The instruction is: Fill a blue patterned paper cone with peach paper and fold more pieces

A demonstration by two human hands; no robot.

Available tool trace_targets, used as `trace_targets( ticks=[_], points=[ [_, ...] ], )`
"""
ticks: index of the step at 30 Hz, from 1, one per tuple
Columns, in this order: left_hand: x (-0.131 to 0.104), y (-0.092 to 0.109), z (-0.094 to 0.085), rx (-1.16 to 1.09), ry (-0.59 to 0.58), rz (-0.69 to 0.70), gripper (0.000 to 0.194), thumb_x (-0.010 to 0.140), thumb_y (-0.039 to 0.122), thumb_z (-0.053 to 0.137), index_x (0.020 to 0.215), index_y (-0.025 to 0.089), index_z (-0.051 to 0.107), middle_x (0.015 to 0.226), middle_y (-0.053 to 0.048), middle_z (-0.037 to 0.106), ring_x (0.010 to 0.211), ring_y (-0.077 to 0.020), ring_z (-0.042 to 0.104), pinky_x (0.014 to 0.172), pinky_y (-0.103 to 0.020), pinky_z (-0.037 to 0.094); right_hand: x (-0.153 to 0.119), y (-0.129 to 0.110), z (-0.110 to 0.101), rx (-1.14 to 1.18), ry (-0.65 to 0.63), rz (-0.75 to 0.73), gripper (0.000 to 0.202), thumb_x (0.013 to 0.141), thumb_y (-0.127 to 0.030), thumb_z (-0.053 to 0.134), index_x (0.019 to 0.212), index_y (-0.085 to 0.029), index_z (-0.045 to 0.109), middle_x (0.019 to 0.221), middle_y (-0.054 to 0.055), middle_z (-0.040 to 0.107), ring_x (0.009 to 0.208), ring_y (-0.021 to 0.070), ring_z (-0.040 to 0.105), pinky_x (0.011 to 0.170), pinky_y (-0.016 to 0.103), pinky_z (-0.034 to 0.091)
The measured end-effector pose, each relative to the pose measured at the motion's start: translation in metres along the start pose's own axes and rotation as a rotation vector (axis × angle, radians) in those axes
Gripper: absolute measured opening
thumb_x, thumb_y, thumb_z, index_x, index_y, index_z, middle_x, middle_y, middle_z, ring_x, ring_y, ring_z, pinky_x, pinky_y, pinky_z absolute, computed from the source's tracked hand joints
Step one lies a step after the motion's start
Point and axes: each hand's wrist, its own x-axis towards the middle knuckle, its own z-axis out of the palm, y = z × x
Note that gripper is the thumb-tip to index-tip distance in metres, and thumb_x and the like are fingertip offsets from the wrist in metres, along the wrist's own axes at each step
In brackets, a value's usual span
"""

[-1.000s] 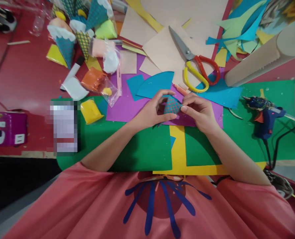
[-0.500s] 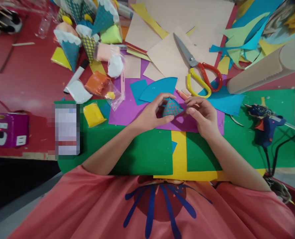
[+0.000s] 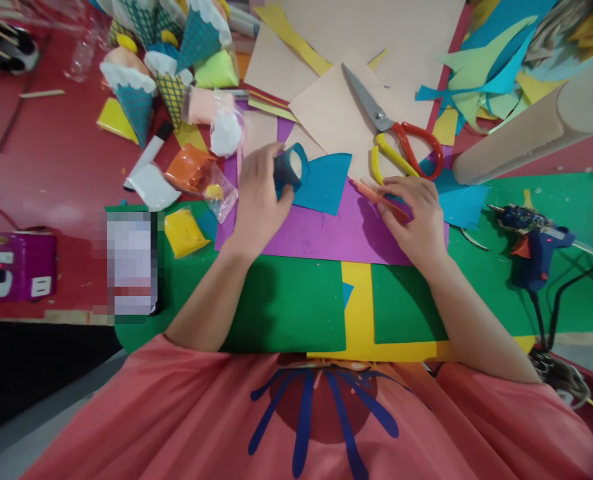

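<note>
My left hand [image 3: 261,193] is wrapped round a small blue paper cone [image 3: 280,172]. The cone's round open end faces right and shows a pale inside; the rest is hidden by my fingers. A flat blue fan-shaped paper piece [image 3: 326,181] lies just right of it on the purple sheet [image 3: 316,237]. Farther right, my right hand [image 3: 416,217] has its fingers and thumb closed about a slim orange pen-like stick [image 3: 379,198], which slants over the purple sheet. Big scissors [image 3: 382,120] with one red and one yellow handle lie just beyond that hand.
Patterned paper cones [image 3: 131,97] and clay packets [image 3: 189,167] crowd the back left. A phone [image 3: 131,263] lies left, a purple power socket [image 3: 19,267] farther out. A blue glue gun [image 3: 539,250] and a pale roll [image 3: 531,133] stand right. Green sheets [image 3: 296,307] cover the front.
My left hand has moved left and up with the cone, turning its open end toward the right. The right hand has left the cone and come down on the orange stick.
</note>
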Motion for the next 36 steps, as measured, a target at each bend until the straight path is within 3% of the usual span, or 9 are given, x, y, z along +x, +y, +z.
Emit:
trace_targets(
  ticks=[5, 9, 16, 21, 23, 25, 29, 32, 36],
  points=[
    [0.005, 0.012, -0.005, 0.044, 0.079, 0.070, 0.054, 0.086, 0.022, 0.056, 0.136, 0.034, 0.041, 0.147, 0.001, 0.043, 0.144, -0.0249, 0.028, 0.124, -0.047, 0.017, -0.002, 0.003, 0.009, -0.005, -0.147, -0.015, 0.039, 0.088, -0.020, 0.058, 0.125, -0.029, 0.059, 0.133, 0.005, 0.062, 0.134, 0.0306, 0.046, 0.111, 0.056, 0.036],
    [0.025, 0.020, -0.009, -0.015, -0.049, 0.057, 0.038, 0.085, 0.034, 0.057, 0.122, 0.038, 0.054, 0.134, -0.001, 0.055, 0.136, -0.0289, 0.040, 0.119, -0.051, 0.024, -0.002, 0.004, 0.011, -0.002, -0.112, -0.014, 0.025, 0.090, -0.020, 0.054, 0.112, -0.025, 0.065, 0.110, 0.008, 0.070, 0.109, 0.0288, 0.061, 0.097, 0.053, 0.046],
    [0.075, 0.043, 0.005, 0.166, -0.163, 0.084, 0.016, 0.087, 0.025, 0.052, 0.090, 0.028, 0.067, 0.090, -0.006, 0.068, 0.094, -0.0287, 0.061, 0.092, -0.049, 0.043, -0.004, 0.008, 0.009, -0.035, -0.152, 0.050, 0.026, 0.086, -0.022, 0.060, 0.112, -0.021, 0.062, 0.103, 0.011, 0.066, 0.099, 0.0273, 0.060, 0.088, 0.048, 0.049],
    [0.043, 0.074, 0.024, -0.048, -0.182, 0.110, 0.012, 0.087, 0.017, 0.050, 0.089, 0.021, 0.062, 0.093, -0.004, 0.067, 0.084, -0.0176, 0.062, 0.079, -0.033, 0.049, -0.005, 0.006, 0.003, -0.038, -0.231, 0.097, 0.014, 0.088, -0.026, 0.058, 0.099, -0.019, 0.061, 0.095, 0.010, 0.061, 0.085, 0.0227, 0.059, 0.074, 0.038, 0.050],
    [0.019, 0.079, 0.031, -0.313, -0.197, -0.079, 0.010, 0.090, 0.025, 0.052, 0.082, 0.020, 0.056, 0.077, 0.000, 0.063, 0.065, -0.0108, 0.058, 0.064, -0.025, 0.049, -0.005, 0.001, 0.001, -0.118, -0.269, 0.090, 0.011, 0.090, -0.029, 0.056, 0.092, -0.018, 0.058, 0.091, 0.010, 0.062, 0.080, 0.0220, 0.058, 0.068, 0.034, 0.046],
    [-0.002, 0.080, 0.037, -0.599, -0.364, -0.326, 0.020, 0.092, 0.034, 0.050, 0.078, 0.019, 0.050, 0.067, 0.003, 0.058, 0.051, -0.0067, 0.054, 0.050, -0.020, 0.045, -0.004, -0.004, 0.000, -0.238, -0.327, 0.086, 0.014, 0.091, -0.031, 0.054, 0.087, -0.018, 0.057, 0.085, 0.010, 0.063, 0.075, 0.0213, 0.056, 0.060, 0.031, 0.038],
    [-0.026, 0.077, 0.045, -0.830, -0.638, -0.611, 0.027, 0.088, 0.043, 0.057, 0.081, 0.018, 0.049, 0.078, 0.000, 0.064, 0.067, -0.0091, 0.066, 0.059, -0.020, 0.053, -0.004, -0.017, -0.002, -0.354, -0.412, 0.161, 0.022, 0.095, -0.033, 0.045, 0.082, -0.018, 0.055, 0.077, 0.010, 0.064, 0.062, 0.0187, 0.053, 0.053, 0.030, 0.023],
    [-0.028, 0.072, 0.046, -0.882, -0.685, -0.582, 0.030, 0.085, 0.046, 0.063, 0.089, 0.019, 0.050, 0.090, -0.001, 0.064, 0.084, -0.0126, 0.069, 0.069, -0.023, 0.056, -0.005, -0.023, -0.003, -0.156, -0.367, 0.256, 0.029, 0.098, -0.038, 0.036, 0.083, -0.019, 0.053, 0.071, 0.007, 0.063, 0.055, 0.0168, 0.052, 0.051, 0.029, 0.025],
    [-0.029, 0.066, 0.050, -0.962, -0.605, -0.384, 0.044, 0.081, 0.052, 0.067, 0.110, 0.024, 0.050, 0.111, -0.005, 0.064, 0.104, -0.0177, 0.066, 0.087, -0.031, 0.056, -0.010, -0.030, 0.001, 0.152, -0.306, 0.295, 0.031, 0.097, -0.047, 0.041, 0.094, -0.019, 0.053, 0.065, 0.001, 0.061, 0.050, 0.0144, 0.053, 0.049, 0.027, 0.030]
  ],
)
